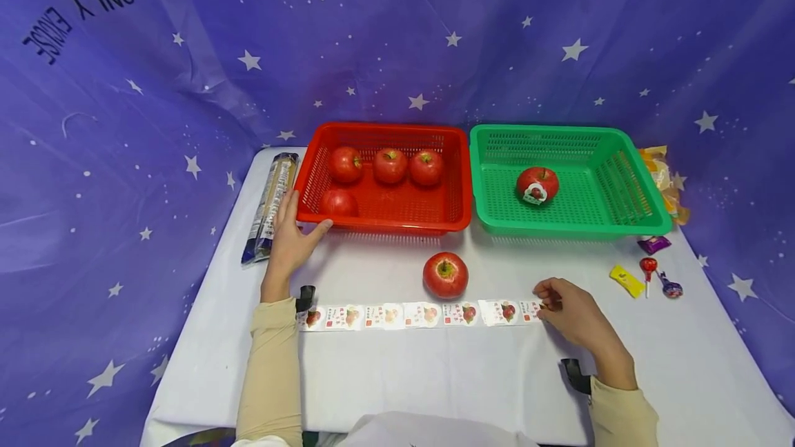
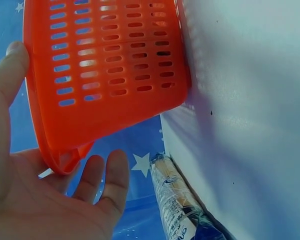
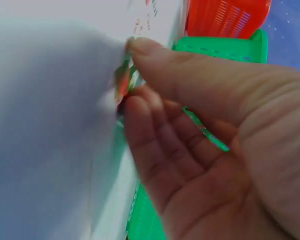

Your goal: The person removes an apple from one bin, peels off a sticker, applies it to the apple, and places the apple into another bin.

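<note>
My left hand (image 1: 290,243) is at the near left corner of the red basket (image 1: 397,229). Its thumb (image 2: 14,65) touches the rim, and the other fingers spread loosely past the corner. At the right end of a strip of apple-printed stickers (image 1: 424,314), my right hand (image 1: 574,316) pinches the strip's end between thumb and fingers. Blur hides the sticker's details in the right wrist view. A red apple (image 1: 445,275) sits on the table just above the strip. Several apples (image 1: 390,165) lie in the red basket. One apple (image 1: 537,185) with a sticker on it lies in the green basket (image 1: 571,232).
A long clear-wrapped pack (image 1: 261,226) lies left of the red basket. Near the right edge are a yellow-wrapped candy (image 1: 627,281), a purple-wrapped candy (image 1: 654,245) and two lollipops (image 1: 649,265). An orange bag (image 1: 667,181) stands beside the green basket. Purple star-patterned cloth (image 1: 397,40) surrounds the table.
</note>
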